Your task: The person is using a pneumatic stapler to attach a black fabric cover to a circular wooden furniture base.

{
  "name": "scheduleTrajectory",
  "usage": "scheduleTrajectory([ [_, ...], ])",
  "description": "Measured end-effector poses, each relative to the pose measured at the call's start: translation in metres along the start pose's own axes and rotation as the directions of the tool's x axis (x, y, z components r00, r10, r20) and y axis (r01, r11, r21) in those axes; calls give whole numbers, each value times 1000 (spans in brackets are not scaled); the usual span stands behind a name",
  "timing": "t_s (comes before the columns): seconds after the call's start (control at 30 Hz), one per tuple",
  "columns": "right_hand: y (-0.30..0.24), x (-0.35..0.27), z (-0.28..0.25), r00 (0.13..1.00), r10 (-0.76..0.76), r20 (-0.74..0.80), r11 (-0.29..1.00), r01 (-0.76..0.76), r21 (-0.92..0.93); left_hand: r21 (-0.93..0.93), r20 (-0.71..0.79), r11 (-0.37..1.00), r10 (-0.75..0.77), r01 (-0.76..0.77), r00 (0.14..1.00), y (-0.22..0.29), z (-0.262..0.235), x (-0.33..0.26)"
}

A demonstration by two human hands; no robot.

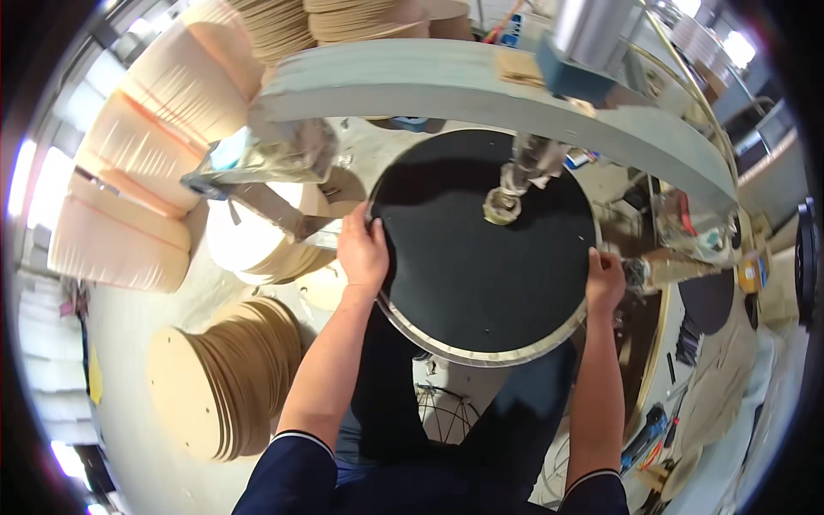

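A large round black disc point(455, 266) with a pale rim lies in front of me, above my knees. My left hand point(363, 249) grips the disc's left edge, thumb on top and the other fingers around the side. At the opposite edge, my right hand point(605, 279) pinches the rim between thumb and curled fingers. A machine nozzle point(502, 206), wrapped in tape and plastic, comes down over the upper part of the disc; whether it touches the surface I cannot tell. What supports the disc from below is hidden.
A thick grey machine arm point(395, 81) arches across beyond the disc. Brown round boards point(184, 390) stand stacked on the floor at left, with pale wrapped stacks point(129, 236) farther back. Metal brackets wrapped in plastic point(678, 266) sit at right, near a bench holding tools point(644, 438) and cloth.
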State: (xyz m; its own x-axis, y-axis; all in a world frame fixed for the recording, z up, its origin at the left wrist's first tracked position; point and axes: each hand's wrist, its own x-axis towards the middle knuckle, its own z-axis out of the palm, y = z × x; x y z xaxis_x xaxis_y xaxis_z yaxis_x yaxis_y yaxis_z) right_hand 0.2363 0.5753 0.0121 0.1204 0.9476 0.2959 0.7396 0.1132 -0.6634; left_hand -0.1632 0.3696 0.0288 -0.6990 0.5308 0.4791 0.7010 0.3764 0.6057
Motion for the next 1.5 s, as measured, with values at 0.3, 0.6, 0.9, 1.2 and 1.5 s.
scheduleTrajectory([
  [0.3,-9,0,-3,996,43,80,999,-41,-26,-20,6,998,-59,59,998,0,-8,-1],
  [0.6,-1,2,-1,996,19,91,994,-29,106,-41,46,996,-82,84,996,3,-11,-1],
  [0.9,13,12,4,989,20,146,982,-47,185,-23,15,999,-27,27,1000,4,-9,3],
  [1.2,7,4,3,997,24,75,997,-29,71,-48,-5,999,-1,1,1000,0,-14,-3],
  [1.5,2,7,1,992,66,109,998,-65,-14,-21,17,999,27,-26,999,-3,-12,3],
])
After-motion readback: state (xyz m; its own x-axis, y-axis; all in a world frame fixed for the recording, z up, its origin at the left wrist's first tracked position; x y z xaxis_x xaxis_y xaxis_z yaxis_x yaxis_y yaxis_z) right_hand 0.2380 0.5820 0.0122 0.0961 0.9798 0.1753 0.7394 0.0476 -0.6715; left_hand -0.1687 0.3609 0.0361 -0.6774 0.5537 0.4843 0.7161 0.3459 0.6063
